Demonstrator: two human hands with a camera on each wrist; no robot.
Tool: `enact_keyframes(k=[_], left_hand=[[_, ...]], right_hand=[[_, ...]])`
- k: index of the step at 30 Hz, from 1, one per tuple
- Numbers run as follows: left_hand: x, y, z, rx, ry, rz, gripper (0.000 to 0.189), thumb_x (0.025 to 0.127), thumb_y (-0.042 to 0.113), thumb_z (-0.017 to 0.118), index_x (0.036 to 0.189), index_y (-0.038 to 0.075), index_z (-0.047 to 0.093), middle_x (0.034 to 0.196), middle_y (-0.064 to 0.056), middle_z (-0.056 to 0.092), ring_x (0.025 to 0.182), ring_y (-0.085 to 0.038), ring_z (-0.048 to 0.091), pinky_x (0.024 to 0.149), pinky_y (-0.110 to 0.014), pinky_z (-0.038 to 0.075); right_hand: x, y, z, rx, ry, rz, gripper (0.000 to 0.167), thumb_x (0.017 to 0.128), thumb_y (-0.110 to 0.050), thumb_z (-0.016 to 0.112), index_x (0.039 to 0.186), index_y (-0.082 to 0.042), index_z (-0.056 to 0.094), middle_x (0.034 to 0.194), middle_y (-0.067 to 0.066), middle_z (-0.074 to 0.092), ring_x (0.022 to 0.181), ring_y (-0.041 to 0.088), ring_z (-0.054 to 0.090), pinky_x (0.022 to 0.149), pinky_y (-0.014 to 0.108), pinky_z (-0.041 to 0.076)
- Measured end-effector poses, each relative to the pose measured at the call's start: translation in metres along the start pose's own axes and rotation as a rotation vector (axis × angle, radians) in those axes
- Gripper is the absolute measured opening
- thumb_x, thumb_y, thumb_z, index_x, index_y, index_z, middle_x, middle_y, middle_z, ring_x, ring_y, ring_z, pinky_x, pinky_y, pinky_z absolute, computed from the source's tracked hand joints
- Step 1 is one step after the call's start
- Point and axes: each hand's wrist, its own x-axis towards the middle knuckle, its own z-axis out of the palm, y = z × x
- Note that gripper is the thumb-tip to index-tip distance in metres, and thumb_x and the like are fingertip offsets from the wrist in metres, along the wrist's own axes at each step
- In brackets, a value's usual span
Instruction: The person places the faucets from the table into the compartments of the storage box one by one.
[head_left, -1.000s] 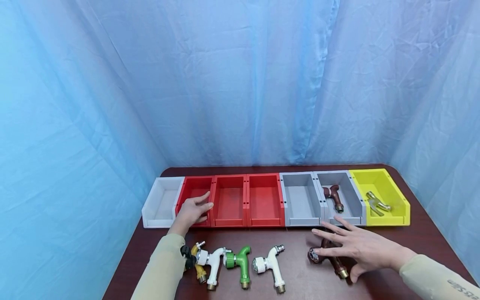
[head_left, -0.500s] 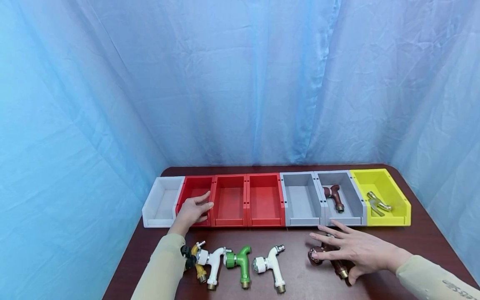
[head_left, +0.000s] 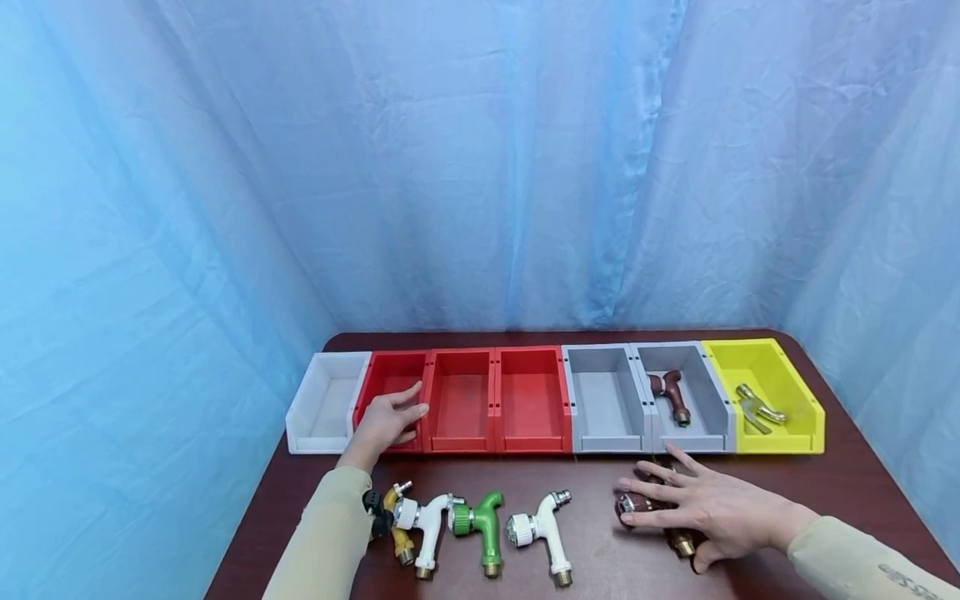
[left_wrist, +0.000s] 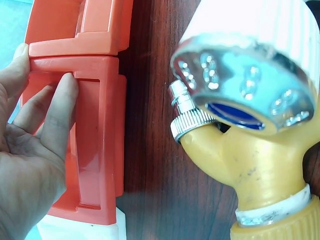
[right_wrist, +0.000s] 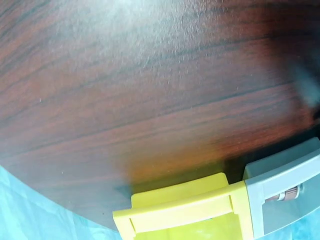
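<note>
My left hand reaches over the leftmost red bin, its fingers fairly straight and nothing held. In the left wrist view, the fingertips touch or nearly touch the bin's wall. On the right, my right hand is spread over a dark brown tap lying on the table and hides much of it; whether the fingers touch it I cannot tell. The right wrist view does not show this hand. A yellow tap with a white knob in front of it shows close up beside the left hand.
A white tap, a green tap and another white tap lie along the front. A grey bin holds a brown tap; the yellow bin holds a metal tap. A white bin stands at the left end.
My right hand has shifted slightly and lowered over the brown tap, whose knob end seems to have turned a little. My left hand has stayed in place.
</note>
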Motion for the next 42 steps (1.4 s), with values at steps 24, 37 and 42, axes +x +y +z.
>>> enact_keyframes(k=[24, 37, 42], left_hand=[[-0.0001, 0.0022, 0.0008, 0.014, 0.004, -0.009, 0.07, 0.089, 0.036, 0.08, 0.152, 0.033, 0.05, 0.152, -0.016, 0.049, 0.131, -0.038, 0.052, 0.085, -0.038, 0.062], [0.0009, 0.0007, 0.002, 0.001, 0.001, 0.006, 0.067, 0.089, 0.038, 0.08, 0.15, 0.035, 0.053, 0.15, -0.014, 0.053, 0.129, -0.036, 0.055, 0.084, -0.038, 0.062], [0.0009, -0.0005, 0.0018, 0.004, 0.001, 0.005, 0.068, 0.089, 0.037, 0.08, 0.151, 0.034, 0.051, 0.151, -0.015, 0.052, 0.13, -0.037, 0.054, 0.084, -0.038, 0.062]], right_hand=[[0.0021, -0.0082, 0.0026, -0.068, 0.059, 0.039, 0.102, 0.066, -0.039, 0.086, 0.157, -0.027, 0.043, 0.157, 0.005, 0.047, 0.134, 0.037, 0.051, 0.126, 0.051, -0.003], [0.0038, -0.007, 0.0021, -0.011, 0.036, 0.067, 0.102, 0.069, -0.028, 0.086, 0.159, -0.029, 0.038, 0.158, 0.007, 0.045, 0.138, 0.04, 0.047, 0.126, 0.044, -0.01], [0.0071, -0.0071, -0.0013, -0.041, 0.05, 0.063, 0.097, 0.072, -0.026, 0.085, 0.158, -0.028, 0.04, 0.159, 0.007, 0.045, 0.139, 0.041, 0.045, 0.127, 0.044, -0.007]])
